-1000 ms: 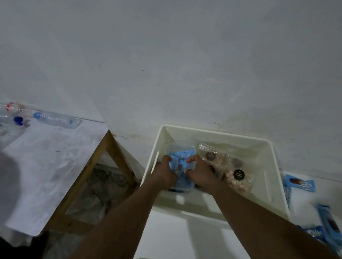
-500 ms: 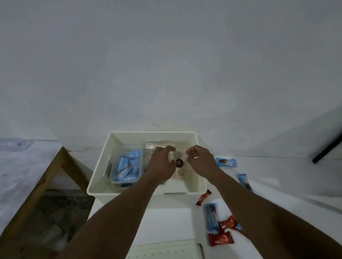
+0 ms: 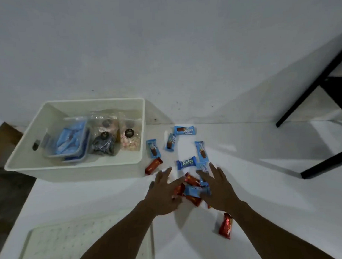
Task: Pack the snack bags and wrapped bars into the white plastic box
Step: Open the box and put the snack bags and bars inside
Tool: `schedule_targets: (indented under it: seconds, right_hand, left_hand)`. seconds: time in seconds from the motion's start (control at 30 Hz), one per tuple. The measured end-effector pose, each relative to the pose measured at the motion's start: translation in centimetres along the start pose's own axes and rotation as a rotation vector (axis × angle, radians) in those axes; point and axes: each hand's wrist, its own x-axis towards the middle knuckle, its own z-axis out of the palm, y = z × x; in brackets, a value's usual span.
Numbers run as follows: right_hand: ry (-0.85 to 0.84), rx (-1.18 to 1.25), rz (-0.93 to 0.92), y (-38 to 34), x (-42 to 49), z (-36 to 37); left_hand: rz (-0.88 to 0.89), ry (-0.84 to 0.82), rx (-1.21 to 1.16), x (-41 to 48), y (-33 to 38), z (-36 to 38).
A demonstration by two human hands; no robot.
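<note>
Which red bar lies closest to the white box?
The red bar beside the white box, at its near right corner; the other red ones are in the pile or, like the lone red bar, nearer the camera.

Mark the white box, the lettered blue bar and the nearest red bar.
white box point(image 3: 80, 172), head view, front wall
lettered blue bar point(image 3: 186, 162), head view, wrapper middle
nearest red bar point(image 3: 225, 226), head view, wrapper middle

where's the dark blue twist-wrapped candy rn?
Head view: the dark blue twist-wrapped candy lies on the white table, right of the white plastic box, between a red wrapped bar and a light blue wrapped bar.
</note>
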Motion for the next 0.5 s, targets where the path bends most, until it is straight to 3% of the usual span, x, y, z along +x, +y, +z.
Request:
schedule_targets:
  seconds: [0.17,0.37,0.5]
  right_hand:
    - [0.05,-0.175,-0.157,2.9,0.0,4.9]
    - [0.229,-0.137,-0.21,5.4,0.9,5.0]
    - [0.287,-0.028,-0.215,5.7,1.3,5.2]
  left_hand:
    - [-0.074,-0.047,0.167,-0.2,0.2,5.1]
    - [-0.045,0.213,0.192,0.8,0.5,7.9]
    - [-0.033,0.268,0.241,1.8,1.5,8.6]
